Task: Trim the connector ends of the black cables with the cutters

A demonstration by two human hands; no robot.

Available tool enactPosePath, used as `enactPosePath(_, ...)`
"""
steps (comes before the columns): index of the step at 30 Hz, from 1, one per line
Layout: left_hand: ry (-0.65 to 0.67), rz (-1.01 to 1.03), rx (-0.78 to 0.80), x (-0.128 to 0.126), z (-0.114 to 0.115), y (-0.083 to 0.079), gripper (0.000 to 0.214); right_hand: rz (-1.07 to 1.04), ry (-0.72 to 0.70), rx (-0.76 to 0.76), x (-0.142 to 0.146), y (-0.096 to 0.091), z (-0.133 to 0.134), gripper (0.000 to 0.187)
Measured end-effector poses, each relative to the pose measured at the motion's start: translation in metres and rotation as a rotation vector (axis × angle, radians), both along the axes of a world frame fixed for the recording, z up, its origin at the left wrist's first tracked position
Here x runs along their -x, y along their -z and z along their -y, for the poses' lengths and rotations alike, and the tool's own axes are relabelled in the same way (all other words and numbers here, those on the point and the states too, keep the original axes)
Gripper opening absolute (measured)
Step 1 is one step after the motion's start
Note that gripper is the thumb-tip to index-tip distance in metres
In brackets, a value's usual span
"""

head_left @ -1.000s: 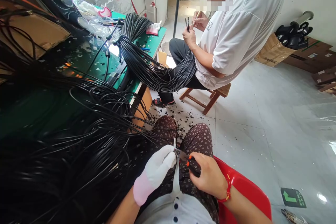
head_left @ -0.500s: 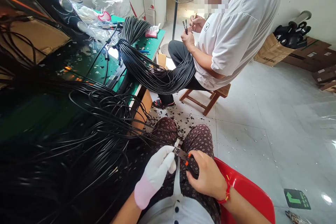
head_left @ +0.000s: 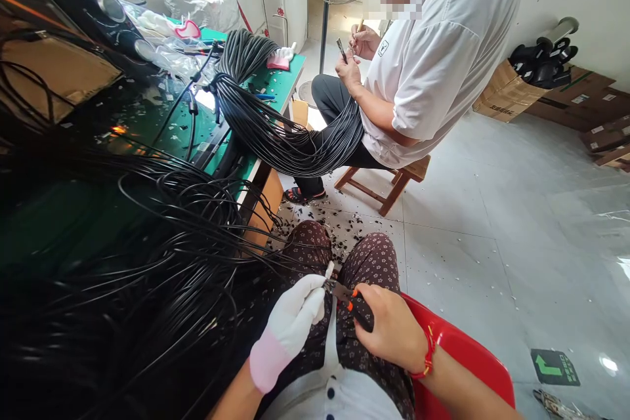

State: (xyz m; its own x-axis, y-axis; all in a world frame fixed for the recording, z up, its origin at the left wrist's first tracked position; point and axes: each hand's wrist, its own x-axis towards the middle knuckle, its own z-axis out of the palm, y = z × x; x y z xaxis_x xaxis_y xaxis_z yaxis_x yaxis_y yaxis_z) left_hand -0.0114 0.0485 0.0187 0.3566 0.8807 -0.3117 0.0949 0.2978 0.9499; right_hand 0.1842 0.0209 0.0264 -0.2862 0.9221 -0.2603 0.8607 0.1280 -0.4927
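My left hand (head_left: pixel 290 318), in a white glove with a pink cuff, is closed in a pinch on a cable end above my lap. A small pale tip (head_left: pixel 329 269) sticks up just beyond its fingertips. My right hand (head_left: pixel 394 325), bare with a red bracelet at the wrist, is wrapped round the pliers (head_left: pixel 363 312), which have black handles with orange marks. The plier jaws meet the cable end at my left fingertips. Exactly how they touch is too small to tell. Loose black cables (head_left: pixel 191 236) run from the bench towards my left knee.
A co-worker (head_left: pixel 443 59) sits ahead on a wooden stool (head_left: pixel 394 187), holding cable ends. A thick cable bundle (head_left: pixel 290 138) spans from the green bench (head_left: pixel 290 82) to their lap. Black scraps litter the floor (head_left: pixel 443 243). A red chair (head_left: pixel 472 354) is under me; cartons (head_left: pixel 506 95) stand far right.
The pale tip at my left fingertips now stands more upright. My right fingers have shifted slightly on the plier handles. The co-worker's held cable ends have tilted, and the whole view has moved a little.
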Motion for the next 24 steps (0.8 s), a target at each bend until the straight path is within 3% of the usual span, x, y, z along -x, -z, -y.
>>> enactPosePath(7,-0.023,0.037,0.040,-0.002,0.000,-0.001,0.019,-0.010,0.046,-0.055,0.001,0.010,0.004,0.023)
enactPosePath(13,-0.156,0.118,0.184,-0.006,-0.001,0.004,0.021,-0.305,0.118,-0.024,0.002,0.007,0.005,0.021)
enactPosePath(16,-0.192,0.145,0.222,-0.006,-0.002,0.003,0.022,-0.282,0.146,-0.064,0.001,0.005,0.001,0.027)
enactPosePath(24,-0.106,0.137,0.133,-0.003,0.002,0.005,0.025,-0.123,0.060,-0.072,0.007,0.011,0.001,0.045)
